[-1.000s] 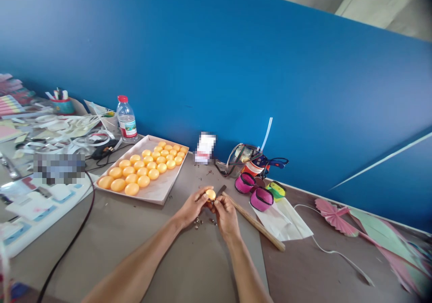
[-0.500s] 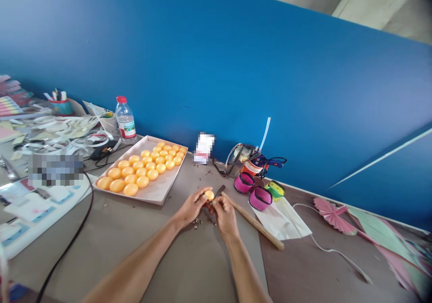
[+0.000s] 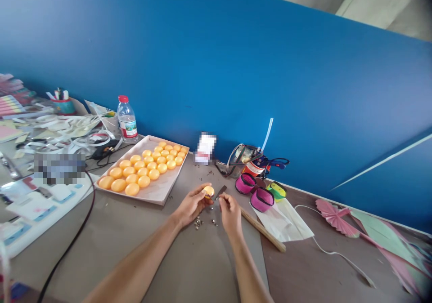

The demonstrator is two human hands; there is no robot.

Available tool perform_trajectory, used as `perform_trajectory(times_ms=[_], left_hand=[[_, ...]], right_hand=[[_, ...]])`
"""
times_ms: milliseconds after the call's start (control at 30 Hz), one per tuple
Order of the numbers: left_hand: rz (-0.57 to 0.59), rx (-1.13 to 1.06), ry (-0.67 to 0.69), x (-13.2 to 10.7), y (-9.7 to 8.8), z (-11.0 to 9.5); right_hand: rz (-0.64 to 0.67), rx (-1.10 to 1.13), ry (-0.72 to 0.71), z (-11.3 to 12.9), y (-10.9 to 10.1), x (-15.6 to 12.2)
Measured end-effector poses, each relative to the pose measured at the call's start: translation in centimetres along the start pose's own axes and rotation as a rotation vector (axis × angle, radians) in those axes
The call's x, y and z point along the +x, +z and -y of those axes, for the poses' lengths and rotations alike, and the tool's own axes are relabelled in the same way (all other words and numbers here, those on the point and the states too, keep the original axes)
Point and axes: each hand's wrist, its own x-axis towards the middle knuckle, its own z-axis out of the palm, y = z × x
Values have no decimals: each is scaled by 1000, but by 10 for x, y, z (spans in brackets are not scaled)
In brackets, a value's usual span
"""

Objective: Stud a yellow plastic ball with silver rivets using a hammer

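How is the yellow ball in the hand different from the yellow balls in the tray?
The held ball is alone, gripped in the left hand above the table; the tray balls are many and lie in rows in the tray. The right hand is close to the held ball but far from the tray balls. Both kinds are round and orange-yellow.
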Motion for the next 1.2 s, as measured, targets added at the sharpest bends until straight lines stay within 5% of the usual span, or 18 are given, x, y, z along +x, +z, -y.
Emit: perform_trajectory(times_ms=[200, 667, 833, 1033, 1200], left_hand=[[11, -45, 25, -1, -2, -9], [12, -7, 12, -3, 0, -10], [20, -7, 4, -3, 0, -12], [34, -1, -6, -3, -1, -12], [52, -24, -41, -4, -1, -10]], right_hand=[[94, -439, -165, -11, -5, -2], [274, -672, -193, 5, 6, -9], [134, -402, -173, 3, 5, -7], [-19, 185, 96, 4, 6, -3], [38, 596, 213, 11, 4, -2]])
